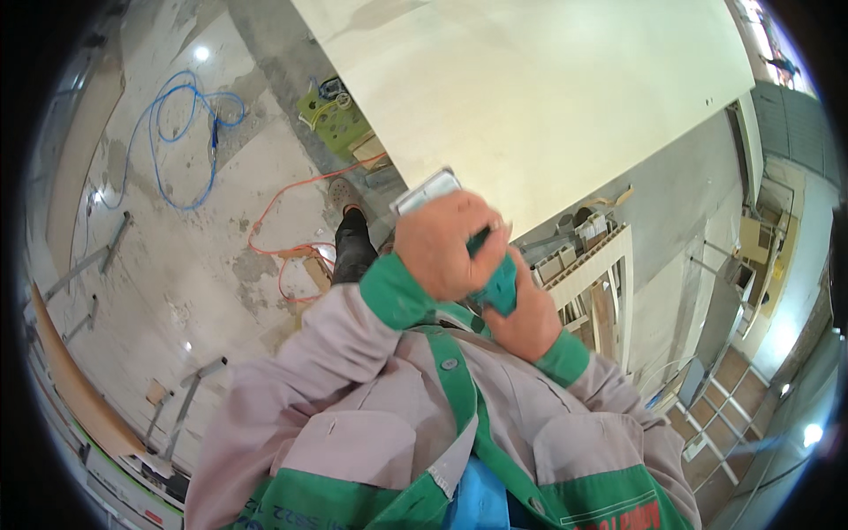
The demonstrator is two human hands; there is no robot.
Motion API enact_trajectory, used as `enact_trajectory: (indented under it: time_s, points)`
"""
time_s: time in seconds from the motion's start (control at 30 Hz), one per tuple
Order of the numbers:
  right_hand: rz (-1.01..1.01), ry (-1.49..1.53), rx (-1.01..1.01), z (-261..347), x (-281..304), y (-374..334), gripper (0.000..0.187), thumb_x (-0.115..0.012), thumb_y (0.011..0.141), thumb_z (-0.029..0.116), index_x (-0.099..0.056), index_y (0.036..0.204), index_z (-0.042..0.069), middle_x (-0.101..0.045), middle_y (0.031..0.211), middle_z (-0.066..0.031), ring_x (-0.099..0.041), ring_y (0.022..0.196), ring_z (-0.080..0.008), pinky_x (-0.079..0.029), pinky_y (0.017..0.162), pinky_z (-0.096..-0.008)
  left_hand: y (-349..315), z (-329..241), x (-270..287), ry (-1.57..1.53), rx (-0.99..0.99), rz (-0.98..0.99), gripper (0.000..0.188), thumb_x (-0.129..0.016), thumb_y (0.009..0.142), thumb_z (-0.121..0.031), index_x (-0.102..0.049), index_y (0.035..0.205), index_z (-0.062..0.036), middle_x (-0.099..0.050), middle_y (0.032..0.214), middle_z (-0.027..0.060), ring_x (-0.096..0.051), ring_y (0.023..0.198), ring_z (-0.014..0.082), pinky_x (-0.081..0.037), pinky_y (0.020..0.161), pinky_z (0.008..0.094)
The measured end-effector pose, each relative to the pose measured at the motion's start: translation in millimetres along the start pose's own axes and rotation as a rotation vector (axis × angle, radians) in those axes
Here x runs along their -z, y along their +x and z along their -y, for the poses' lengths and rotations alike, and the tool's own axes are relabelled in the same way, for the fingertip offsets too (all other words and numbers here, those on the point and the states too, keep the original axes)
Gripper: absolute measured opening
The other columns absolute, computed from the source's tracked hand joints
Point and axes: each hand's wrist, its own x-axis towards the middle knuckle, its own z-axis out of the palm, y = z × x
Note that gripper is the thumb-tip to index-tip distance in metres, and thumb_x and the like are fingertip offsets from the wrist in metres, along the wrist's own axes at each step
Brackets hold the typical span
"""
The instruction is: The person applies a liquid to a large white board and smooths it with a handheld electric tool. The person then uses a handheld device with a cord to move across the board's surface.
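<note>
In front of my chest, both hands are closed on a teal handheld tool (500, 287). My left hand (442, 243) wraps over it from above, and something dark shows between thumb and fingers. My right hand (528, 314) grips the teal part from the right side. Beyond my left knuckles a flat silver plate (428, 190) sticks out; its join to the teal part is hidden under the left hand. The tool's exact kind cannot be made out. Close ahead lies the corner of a large cream-coloured board (548, 97).
An orange cord (291, 185) runs across the floor beside my foot (343, 193). A blue hose (181, 132) lies coiled at far left. A green perforated crate (340, 128) stands by the board's left edge. Wooden frames and offcuts (601, 291) lie to the right.
</note>
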Motion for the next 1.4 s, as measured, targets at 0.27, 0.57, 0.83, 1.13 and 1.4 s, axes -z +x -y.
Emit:
enact_trajectory:
  time_s: [0.27,0.57,0.83,1.13,1.4]
  points:
    - [-0.139,-0.006,0.259,49,11,121,0.067,-0.067,0.087,0.024,-0.039,0.144,0.004,-0.072,0.089,-0.0276,-0.07,0.088,-0.0495,-0.056,0.081,-0.0576,92,65,71,0.154,0.102,0.05,0.035,-0.063,0.099,-0.035,-0.074,0.103,-0.0028,-0.074,0.091,0.0124,-0.071,0.085,0.0219,-0.055,0.08,0.0338]
    - [-0.043,0.02,0.047,-11,5,36,0.077,-0.068,0.084,0.023,-0.034,0.153,0.01,-0.071,0.085,-0.0279,-0.069,0.083,-0.0509,-0.055,0.075,-0.0582,23,29,2,0.053,0.128,0.027,0.018,-0.07,0.092,-0.022,-0.074,0.096,-0.0046,-0.072,0.087,0.0117,-0.071,0.08,0.0239,-0.056,0.074,0.0351]
    - [0.013,-0.001,-0.015,-21,-15,-14,0.091,-0.073,0.083,0.023,-0.024,0.159,0.01,-0.07,0.084,-0.028,-0.068,0.076,-0.0508,-0.055,0.068,-0.0582,-24,0,-9,-0.005,0.04,0.037,0.007,-0.071,0.085,-0.014,-0.07,0.088,-0.0076,-0.068,0.085,0.011,-0.069,0.077,0.0325,-0.055,0.068,0.0384]
    - [-0.023,-0.007,0.307,85,33,184,0.052,-0.067,0.087,0.027,-0.05,0.125,-0.003,-0.074,0.097,-0.0267,-0.072,0.09,-0.0473,-0.057,0.087,-0.0535,145,78,102,0.147,0.172,-0.025,0.037,-0.062,0.099,-0.034,-0.071,0.09,0.0004,-0.064,0.077,0.0046,-0.057,0.07,0.0151,-0.047,0.063,0.0335]
    - [-0.092,0.017,0.301,41,14,135,0.06,-0.068,0.085,0.028,-0.047,0.135,0.0,-0.072,0.1,-0.03,-0.07,0.094,-0.0501,-0.056,0.087,-0.0543,100,66,67,0.092,0.256,0.017,0.035,-0.064,0.099,-0.033,-0.069,0.087,-0.001,-0.062,0.076,0.0023,-0.054,0.069,0.0136,-0.045,0.062,0.0319]
